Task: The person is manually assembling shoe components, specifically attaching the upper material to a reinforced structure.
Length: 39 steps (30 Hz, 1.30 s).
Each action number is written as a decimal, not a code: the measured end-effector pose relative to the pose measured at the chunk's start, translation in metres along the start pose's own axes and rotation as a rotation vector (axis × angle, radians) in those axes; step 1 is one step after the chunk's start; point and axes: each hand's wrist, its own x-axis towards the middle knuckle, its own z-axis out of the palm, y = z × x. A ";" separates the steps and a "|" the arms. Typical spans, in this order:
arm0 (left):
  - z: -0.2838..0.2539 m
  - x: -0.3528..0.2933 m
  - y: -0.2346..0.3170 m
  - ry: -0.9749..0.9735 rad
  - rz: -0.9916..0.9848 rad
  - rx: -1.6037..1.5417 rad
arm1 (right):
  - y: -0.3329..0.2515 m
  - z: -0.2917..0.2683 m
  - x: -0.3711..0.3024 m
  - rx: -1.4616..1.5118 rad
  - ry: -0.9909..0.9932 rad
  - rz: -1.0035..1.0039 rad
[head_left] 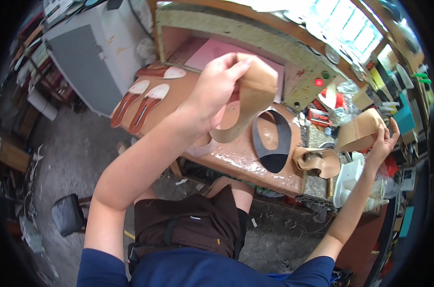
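My left hand (216, 88) is raised over the workbench, fingers pinched on a curved tan leather piece (256, 91) that hangs down in a loop. Out to the right, my right hand (383, 141) grips another tan leather piece (358, 129) by its edge. Between the two hands, a black leather shoe upper (277, 161) lies on the bench as an open ring. Several curled tan leather pieces (328, 162) rest together at the bench's right end, on a stone slab (316, 185).
Brown shoe soles with white heel ends (144, 107) lie on the bench's (188, 85) left. Behind stands a box-like cabinet (293, 76) with a lit red button (318, 82). A white plastic container (343, 184) stands at right, among clutter. A dark stool (69, 214) is at left.
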 end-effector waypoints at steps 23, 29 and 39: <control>-0.027 -0.192 -0.095 -0.028 -0.040 0.151 | -0.169 0.162 -0.286 0.957 -0.636 1.020; -0.034 -0.209 -0.100 -0.038 -0.117 -0.092 | -0.168 0.155 -0.304 1.148 -0.728 0.963; -0.045 -0.184 -0.118 -0.251 0.265 0.437 | -0.143 0.106 -0.304 0.817 -0.316 1.179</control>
